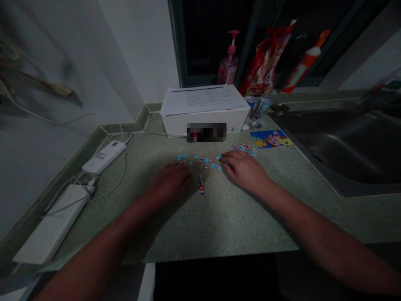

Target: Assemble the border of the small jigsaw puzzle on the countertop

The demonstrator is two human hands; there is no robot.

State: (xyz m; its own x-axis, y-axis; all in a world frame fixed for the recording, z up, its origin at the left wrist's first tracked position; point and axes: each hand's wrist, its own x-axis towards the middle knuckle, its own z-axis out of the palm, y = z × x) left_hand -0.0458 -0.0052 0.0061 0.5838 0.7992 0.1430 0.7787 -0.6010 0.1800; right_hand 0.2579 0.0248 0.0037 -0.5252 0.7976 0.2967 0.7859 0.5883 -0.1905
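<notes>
two bare hands lie palm down on a speckled green countertop, both reaching in from the near edge. the left hand has its fingers loosely extended and slightly curled, and its fingertips sit just beside a loose scatter of small jigsaw pieces. the right hand is also open, with its fingers spread a little and its fingertips touching the right end of that scatter. neither hand shows a piece gripped between its fingers. the pieces lie flat in a rough line between the two hands, mostly blue and pink. a separate red-and-blue strip of joined pieces lies just nearer the person, between the hands, and a smaller pink-speckled cluster sits beyond the right hand.

beyond them, a cartoon picture card lies flat near a steel sink. a white cardboard box has printed papers on top (its front label is blurred out). behind it stand a pink pump bottle, a red snack bag and an orange tube. two white power banks with cables lie along the left wall.
</notes>
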